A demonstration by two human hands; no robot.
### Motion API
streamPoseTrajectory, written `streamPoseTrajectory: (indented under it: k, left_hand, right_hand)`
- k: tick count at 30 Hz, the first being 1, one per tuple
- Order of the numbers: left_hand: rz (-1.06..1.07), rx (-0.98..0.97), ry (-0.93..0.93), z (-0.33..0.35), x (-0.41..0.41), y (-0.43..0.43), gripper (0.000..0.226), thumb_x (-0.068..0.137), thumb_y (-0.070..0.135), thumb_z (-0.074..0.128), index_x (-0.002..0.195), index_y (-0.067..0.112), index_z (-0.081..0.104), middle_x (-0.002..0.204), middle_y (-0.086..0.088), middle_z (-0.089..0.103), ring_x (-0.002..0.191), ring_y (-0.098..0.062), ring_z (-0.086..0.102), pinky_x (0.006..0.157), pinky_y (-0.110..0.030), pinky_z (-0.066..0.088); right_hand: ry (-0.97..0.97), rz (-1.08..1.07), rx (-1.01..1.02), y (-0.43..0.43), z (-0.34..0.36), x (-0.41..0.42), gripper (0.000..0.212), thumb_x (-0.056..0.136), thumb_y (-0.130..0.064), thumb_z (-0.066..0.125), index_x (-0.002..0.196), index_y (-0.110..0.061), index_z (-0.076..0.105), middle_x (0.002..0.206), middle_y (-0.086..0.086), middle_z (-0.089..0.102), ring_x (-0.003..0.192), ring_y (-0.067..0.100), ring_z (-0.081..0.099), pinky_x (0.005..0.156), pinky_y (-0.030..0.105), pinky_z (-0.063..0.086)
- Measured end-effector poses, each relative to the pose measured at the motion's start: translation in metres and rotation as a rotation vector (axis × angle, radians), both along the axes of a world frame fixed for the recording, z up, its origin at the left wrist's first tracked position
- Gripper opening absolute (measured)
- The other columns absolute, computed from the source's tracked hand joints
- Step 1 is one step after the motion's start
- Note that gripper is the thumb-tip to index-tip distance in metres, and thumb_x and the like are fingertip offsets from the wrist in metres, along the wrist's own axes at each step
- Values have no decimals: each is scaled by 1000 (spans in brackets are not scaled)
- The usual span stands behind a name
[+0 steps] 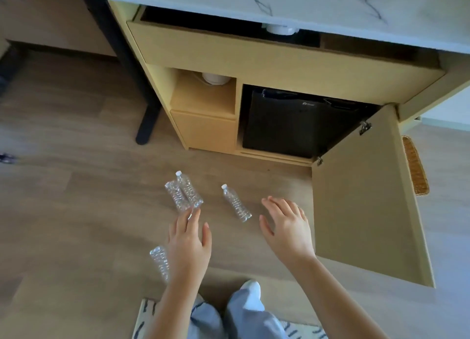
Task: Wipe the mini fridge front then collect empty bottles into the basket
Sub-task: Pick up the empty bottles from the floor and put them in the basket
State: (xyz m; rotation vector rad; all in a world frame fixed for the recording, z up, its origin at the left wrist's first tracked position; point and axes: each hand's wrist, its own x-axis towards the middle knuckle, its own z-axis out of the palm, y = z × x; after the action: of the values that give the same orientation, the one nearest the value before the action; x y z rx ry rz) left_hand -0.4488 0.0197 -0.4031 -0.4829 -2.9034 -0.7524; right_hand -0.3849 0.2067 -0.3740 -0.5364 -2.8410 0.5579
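Several empty clear plastic bottles lie on the wooden floor. A pair of bottles [184, 192] lies side by side just beyond my left hand [189, 239], whose fingertips almost touch them. A single capped bottle [236, 203] lies between my hands. Another bottle [159, 261] rests left of my left wrist, partly hidden by it. My right hand [286, 226] hovers open, right of the single bottle. The black mini fridge [295, 125] sits inside the cabinet, its front exposed. A woven basket [414, 165] peeks out behind the open cabinet door.
The cabinet door [363, 193] swings open to the right, blocking most of the basket. A marble countertop [292, 3] overhangs an open drawer [229, 48]. A black desk leg [145, 125] stands at left. My feet rest on a patterned rug [147, 318].
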Motion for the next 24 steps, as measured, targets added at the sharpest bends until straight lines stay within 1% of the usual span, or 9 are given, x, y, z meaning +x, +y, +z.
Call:
streamPoseTrajectory:
  k: [2, 4, 7, 8, 12, 15, 18, 21, 24]
  left_hand:
    - [19, -1, -9, -24, -4, -11, 39, 83, 25, 42, 107, 3, 64, 106, -15, 65, 83, -36, 62, 68, -40, 50]
    - [33, -8, -8, -54, -7, -25, 39, 83, 25, 42, 106, 3, 64, 105, -15, 65, 82, -36, 62, 69, -40, 50]
    - [67, -10, 1, -107, -12, -52, 34, 82, 24, 43, 109, 9, 58, 101, -13, 66, 78, -33, 60, 67, -38, 50]
    - [77, -15, -3, -128, -13, -60, 34, 82, 24, 44, 109, 9, 57, 101, -13, 65, 78, -33, 60, 67, -38, 50]
    - [131, -40, -63, -217, -22, -86, 40, 82, 27, 43, 105, 1, 64, 105, -17, 65, 83, -38, 62, 72, -41, 51]
    - [156, -44, -118, -287, -31, -94, 44, 81, 29, 41, 104, 0, 65, 105, -17, 66, 85, -38, 62, 71, -41, 51]
    - [187, -14, -156, -347, -44, -95, 46, 81, 32, 41, 105, 1, 65, 105, -16, 66, 85, -37, 62, 72, -41, 50]
    - [192, -6, -146, -407, -60, -94, 47, 81, 34, 41, 105, 0, 64, 104, -17, 66, 85, -37, 62, 74, -40, 50]
    - [230, 51, -142, -460, -78, -91, 51, 79, 36, 41, 106, -1, 63, 104, -18, 65, 89, -38, 61, 78, -37, 47]
  right_hand:
    - [5, 16, 1, -9, -27, -8, 28, 74, -23, 57, 98, -12, 68, 98, 5, 69, 88, 28, 65, 80, 38, 51]
    - [14, 43, 4, -18, -61, -17, 30, 71, -20, 63, 99, -11, 68, 97, 6, 69, 87, 30, 65, 79, 39, 51]
    - [24, 84, 13, -32, -118, -30, 30, 69, -18, 69, 98, -10, 68, 96, 6, 69, 85, 31, 65, 78, 39, 51]
    - [23, 91, 22, -35, -139, -34, 30, 69, -19, 68, 98, -10, 68, 95, 6, 69, 84, 30, 65, 78, 39, 51]
    - [10, 106, 40, -45, -226, -48, 32, 67, -22, 65, 97, -11, 69, 94, 6, 70, 78, 31, 65, 73, 37, 52]
    - [0, 106, 42, -47, -296, -58, 33, 65, -22, 64, 97, -11, 68, 92, 6, 69, 75, 32, 64, 67, 38, 52]
    - [-2, 120, 51, -46, -355, -70, 35, 64, -22, 63, 96, -10, 68, 90, 8, 70, 75, 32, 65, 66, 39, 52]
    - [12, 133, 57, -44, -411, -86, 36, 64, -23, 62, 97, -9, 68, 90, 9, 70, 75, 33, 66, 65, 41, 52]
    - [15, 166, 74, -40, -463, -102, 39, 72, -32, 50, 97, -8, 68, 91, 8, 69, 76, 32, 66, 64, 41, 53]
